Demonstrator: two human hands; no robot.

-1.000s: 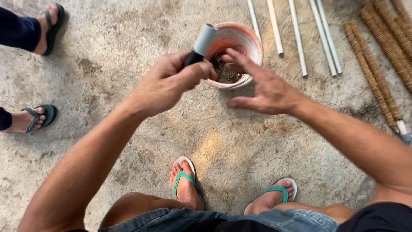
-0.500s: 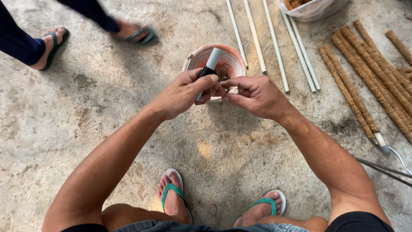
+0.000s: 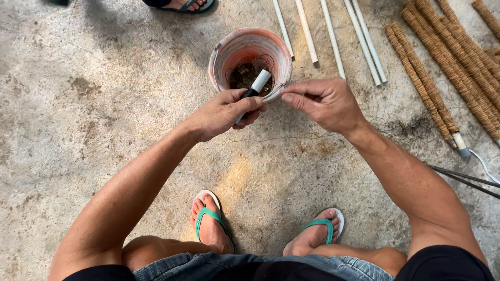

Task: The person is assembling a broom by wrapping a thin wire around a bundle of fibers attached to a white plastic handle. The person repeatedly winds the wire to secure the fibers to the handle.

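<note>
In the head view, the left hand [image 3: 224, 112] sits just left of centre, its fingers clamped around a small dark tool with a pale cylindrical tip [image 3: 253, 91], which tilts up to the right over the lip of a bucket [image 3: 221, 54]. The right hand [image 3: 325, 104] is just beside it at centre right, thumb and forefinger pinched together; whether a thin fibre runs between them is too fine to tell.

The bucket stands at upper centre, round, worn pink and white, with dark tangled fibre [image 3: 245, 75] in its bottom. To its right, thin white rods [image 3: 333, 39] lie side by side, running off the top edge. Further right, rough brown fibre-wrapped poles [image 3: 437, 62] slant toward the upper right corner.

The mottled grey concrete floor [image 3: 94, 119] lies open across the left half. At bottom centre two feet wear green-strapped sandals [image 3: 211, 221]. Another person's sandalled foot [image 3: 182, 5] touches the top edge.
</note>
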